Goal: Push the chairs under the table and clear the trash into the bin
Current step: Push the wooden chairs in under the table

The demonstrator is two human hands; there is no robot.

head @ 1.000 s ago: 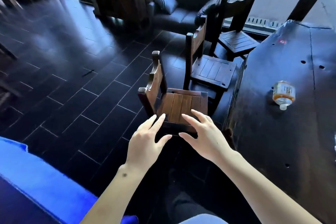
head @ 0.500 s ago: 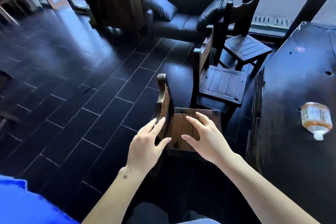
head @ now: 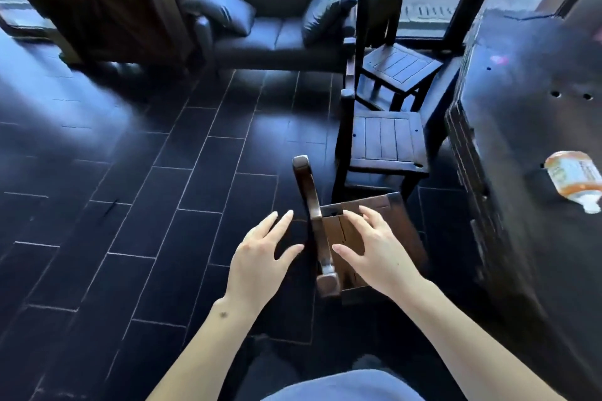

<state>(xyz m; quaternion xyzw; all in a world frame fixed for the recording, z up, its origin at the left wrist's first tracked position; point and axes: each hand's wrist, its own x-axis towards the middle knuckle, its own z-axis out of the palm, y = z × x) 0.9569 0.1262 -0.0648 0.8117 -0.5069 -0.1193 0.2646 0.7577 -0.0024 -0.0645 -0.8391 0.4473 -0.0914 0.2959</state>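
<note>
Three dark wooden chairs stand in a row left of the long dark table [head: 521,140]. The nearest chair [head: 384,215] is right below me, its backrest top rail running between my hands. My left hand [head: 260,254] hovers open just left of the rail, fingers spread. My right hand [head: 371,244] hovers open over the seat, right of the rail. Neither hand grips the chair. The middle chair [head: 386,140] and the far chair [head: 400,65] stand beyond it, seats out from the table. A plastic bottle [head: 575,179] with an orange label lies on its side on the table.
A dark leather sofa [head: 277,29] with cushions stands at the back by the windows. A wooden cabinet [head: 107,3] is at the back left. Dark tiled floor [head: 130,189] stretches to the left. No bin is in view.
The view has moved closer over the nearest chair and turned right. My hands now sit on either side of the backrest rail; earlier both hovered short of the seat. The blue object at lower left left view.
</note>
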